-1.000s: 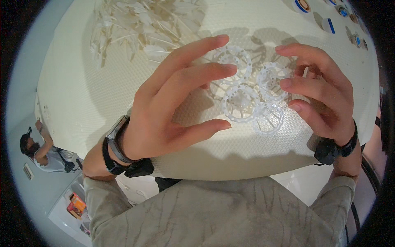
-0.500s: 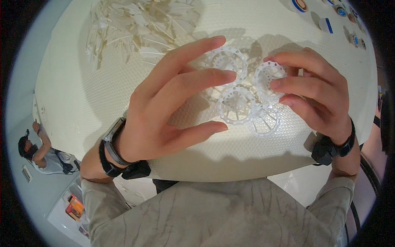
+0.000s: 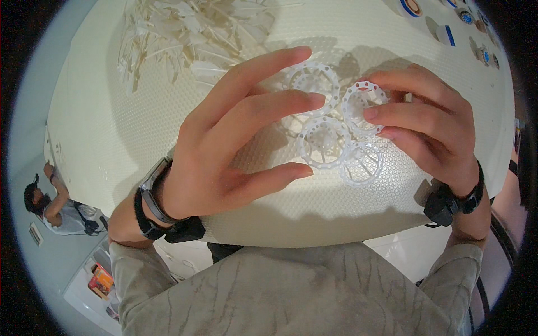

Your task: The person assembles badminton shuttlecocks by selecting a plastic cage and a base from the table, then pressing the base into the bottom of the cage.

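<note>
I hold a cluster of joined white plastic rings (image 3: pixel 330 126), each with spokes and small holes round the rim, above a round cream table (image 3: pixel 112 129) with a dotted top. My left hand (image 3: pixel 235 134) grips the cluster from the left, fingers stretched over its upper rings and thumb under the middle one. From the right, my right hand (image 3: pixel 426 123) pinches the upper right ring with its fingertips. Both wrists wear dark bands.
A heap of thin white plastic strips (image 3: pixel 190 33) lies at the table's far left. Small round blue and white items (image 3: pixel 443 28) sit along the far right edge. Another person (image 3: pixel 53 207) stands on the floor at the lower left, beside an orange object (image 3: pixel 101 277).
The ring cluster has been lifted and turned slightly, so more rings show between my fingers. Both hands have shifted a little upward in the picture.
</note>
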`<state>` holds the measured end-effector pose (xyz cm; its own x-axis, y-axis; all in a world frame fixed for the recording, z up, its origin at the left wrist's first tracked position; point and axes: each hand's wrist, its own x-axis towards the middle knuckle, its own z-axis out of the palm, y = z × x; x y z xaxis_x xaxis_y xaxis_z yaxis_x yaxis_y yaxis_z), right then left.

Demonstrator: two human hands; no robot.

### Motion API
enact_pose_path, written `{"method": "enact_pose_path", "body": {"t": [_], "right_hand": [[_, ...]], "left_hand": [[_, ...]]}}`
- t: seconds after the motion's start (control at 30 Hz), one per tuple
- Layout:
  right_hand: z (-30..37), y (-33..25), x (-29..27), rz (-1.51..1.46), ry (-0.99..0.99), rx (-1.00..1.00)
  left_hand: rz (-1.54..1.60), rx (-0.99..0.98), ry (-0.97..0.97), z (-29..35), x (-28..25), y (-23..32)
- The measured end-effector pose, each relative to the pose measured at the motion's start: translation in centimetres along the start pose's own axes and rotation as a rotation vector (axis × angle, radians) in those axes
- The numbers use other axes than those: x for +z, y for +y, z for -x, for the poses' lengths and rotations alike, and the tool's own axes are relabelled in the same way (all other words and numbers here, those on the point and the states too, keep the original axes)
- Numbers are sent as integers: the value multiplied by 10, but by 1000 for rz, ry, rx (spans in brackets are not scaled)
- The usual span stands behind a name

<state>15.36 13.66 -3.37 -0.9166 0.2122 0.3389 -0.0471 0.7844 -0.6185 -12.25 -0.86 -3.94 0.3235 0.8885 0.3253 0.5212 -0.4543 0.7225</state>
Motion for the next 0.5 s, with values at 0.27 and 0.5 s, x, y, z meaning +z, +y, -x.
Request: {"method": "enact_pose_path", "body": {"t": [0.27, 0.5], "right_hand": [[1, 1, -2, -11, 4, 6], [5, -6, -30, 198, -15, -73]], "left_hand": [[-9, 13, -22, -3, 0, 1], [-7, 13, -8, -2, 0, 0]]}}
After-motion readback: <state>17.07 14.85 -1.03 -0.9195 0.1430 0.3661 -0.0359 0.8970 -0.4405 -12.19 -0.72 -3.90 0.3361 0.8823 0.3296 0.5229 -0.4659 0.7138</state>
